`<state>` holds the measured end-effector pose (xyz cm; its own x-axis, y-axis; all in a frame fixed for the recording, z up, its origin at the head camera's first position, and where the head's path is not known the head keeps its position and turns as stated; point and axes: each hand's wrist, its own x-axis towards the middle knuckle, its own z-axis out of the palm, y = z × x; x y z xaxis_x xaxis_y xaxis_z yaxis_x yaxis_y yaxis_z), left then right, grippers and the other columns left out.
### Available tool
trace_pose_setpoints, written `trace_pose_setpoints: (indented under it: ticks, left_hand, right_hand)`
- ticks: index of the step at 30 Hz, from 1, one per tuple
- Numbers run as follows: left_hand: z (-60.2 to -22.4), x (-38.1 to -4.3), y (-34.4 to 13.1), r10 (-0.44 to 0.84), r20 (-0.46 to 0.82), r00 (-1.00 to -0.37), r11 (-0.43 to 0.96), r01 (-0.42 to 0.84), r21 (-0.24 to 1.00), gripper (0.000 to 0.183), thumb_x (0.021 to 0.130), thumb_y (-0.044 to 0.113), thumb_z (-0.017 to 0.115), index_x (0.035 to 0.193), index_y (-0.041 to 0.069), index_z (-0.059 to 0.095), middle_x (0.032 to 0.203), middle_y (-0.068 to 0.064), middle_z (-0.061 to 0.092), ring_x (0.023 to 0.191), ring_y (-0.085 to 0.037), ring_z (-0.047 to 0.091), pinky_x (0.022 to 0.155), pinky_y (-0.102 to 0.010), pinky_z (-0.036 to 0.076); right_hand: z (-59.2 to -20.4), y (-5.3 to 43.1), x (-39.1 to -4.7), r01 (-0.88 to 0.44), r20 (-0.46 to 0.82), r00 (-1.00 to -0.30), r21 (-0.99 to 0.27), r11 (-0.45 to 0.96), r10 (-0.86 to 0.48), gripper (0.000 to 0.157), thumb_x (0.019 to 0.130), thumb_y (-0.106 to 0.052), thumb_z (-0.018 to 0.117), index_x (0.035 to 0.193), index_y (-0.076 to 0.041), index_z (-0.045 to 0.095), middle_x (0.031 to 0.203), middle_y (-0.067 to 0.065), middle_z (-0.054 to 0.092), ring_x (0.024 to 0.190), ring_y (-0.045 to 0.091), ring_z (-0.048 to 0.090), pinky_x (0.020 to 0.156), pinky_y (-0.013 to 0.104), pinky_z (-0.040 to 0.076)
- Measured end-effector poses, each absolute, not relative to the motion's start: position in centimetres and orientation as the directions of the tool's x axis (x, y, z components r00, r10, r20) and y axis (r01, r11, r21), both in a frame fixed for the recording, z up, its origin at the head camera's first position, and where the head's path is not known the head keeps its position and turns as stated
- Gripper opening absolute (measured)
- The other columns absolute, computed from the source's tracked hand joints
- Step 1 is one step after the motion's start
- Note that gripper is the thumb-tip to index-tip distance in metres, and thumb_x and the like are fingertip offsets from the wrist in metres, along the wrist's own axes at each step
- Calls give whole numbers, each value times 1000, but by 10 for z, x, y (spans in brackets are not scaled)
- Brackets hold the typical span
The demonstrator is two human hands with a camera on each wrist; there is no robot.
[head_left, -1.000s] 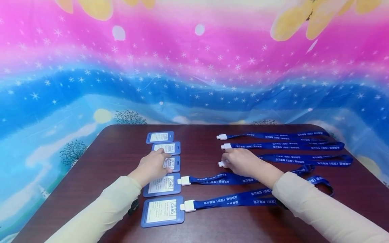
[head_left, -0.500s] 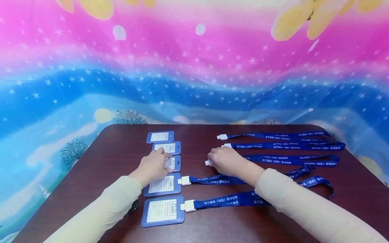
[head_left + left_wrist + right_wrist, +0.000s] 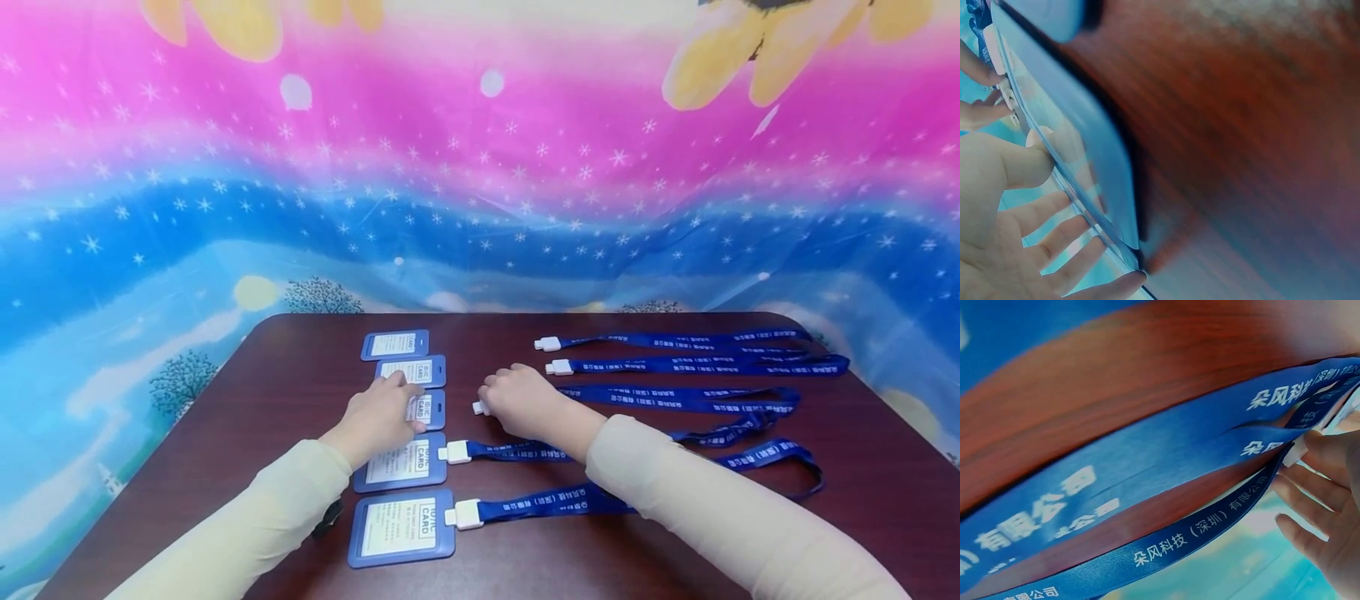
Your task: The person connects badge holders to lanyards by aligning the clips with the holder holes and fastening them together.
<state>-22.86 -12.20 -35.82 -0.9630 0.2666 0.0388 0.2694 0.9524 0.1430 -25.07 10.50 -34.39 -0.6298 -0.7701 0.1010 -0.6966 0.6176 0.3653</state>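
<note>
My left hand [image 3: 375, 417] holds a blue ID card holder [image 3: 437, 410], the middle one in a column, with thumb and fingers at its edges. The hand covers much of its left part. In the left wrist view the thumb and fingertips meet the card holder [image 3: 1100, 150] along its edge. My right hand [image 3: 528, 406] pinches the white clip [image 3: 478, 408] of a blue lanyard [image 3: 675, 398], a short gap to the right of that card holder. The clip [image 3: 1296, 452] shows between thumb and fingers in the right wrist view. White lettering runs along the strap.
Nearer me, two card holders [image 3: 401, 527] have lanyard clips [image 3: 467, 513] at their slots. Two more card holders [image 3: 395, 344] lie farther back, apart from two lanyards [image 3: 697, 364] on the right. All rest on a dark wooden table [image 3: 300, 358] before a printed cloth [image 3: 480, 167].
My right hand has moved left, bringing the lanyard's clip closer to the middle card holder, and the strap has slid along. My left hand has stayed on the card holder.
</note>
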Motion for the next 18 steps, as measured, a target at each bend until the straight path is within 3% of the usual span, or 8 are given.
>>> trace_pose_setpoints:
  ticks: [18]
  left_hand:
    - [-360, -229, -121, 260, 38, -965, 950, 263, 168, 57, 84, 27, 79, 134, 7, 61, 138, -20, 51, 120, -38, 50, 93, -55, 50]
  right_hand:
    - [-348, 69, -254, -680, 74, -652, 382, 626, -754, 27, 93, -32, 70, 114, -17, 75, 102, 0, 72, 90, 14, 66, 84, 30, 54]
